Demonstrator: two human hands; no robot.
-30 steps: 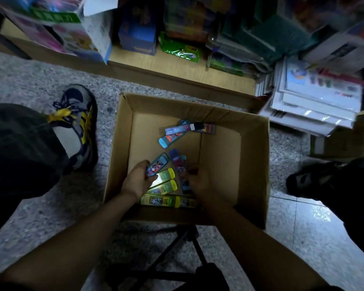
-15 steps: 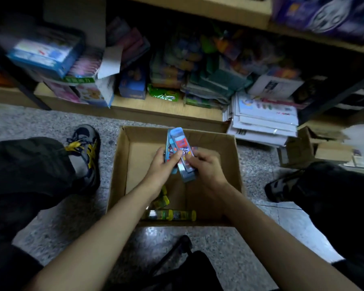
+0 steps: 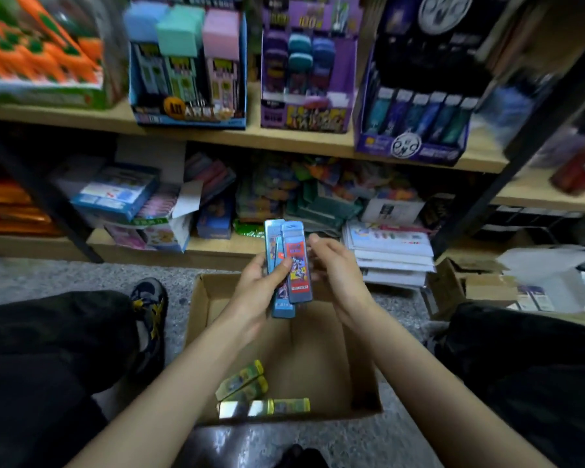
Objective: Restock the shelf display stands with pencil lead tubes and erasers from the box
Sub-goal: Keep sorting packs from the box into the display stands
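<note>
Gripping a small stack of blue pencil lead tubes point(image 3: 289, 265) upright above the far end of the cardboard box point(image 3: 318, 359), the left hand point(image 3: 259, 285) has its thumb laid across their printed fronts. The right hand point(image 3: 335, 275) hangs just beside the stack, above that same end of the box, fingers loosely spread and holding nothing; whether its fingertips touch the tubes I cannot tell. A few yellow-green tubes point(image 3: 242, 383) lie inside the box at its near end. Beyond the box, up on the wooden shelf point(image 3: 284, 138), stand a blue display stand point(image 3: 186, 113), a purple display stand point(image 3: 306, 113) and a dark violet display stand point(image 3: 412, 143).
</note>
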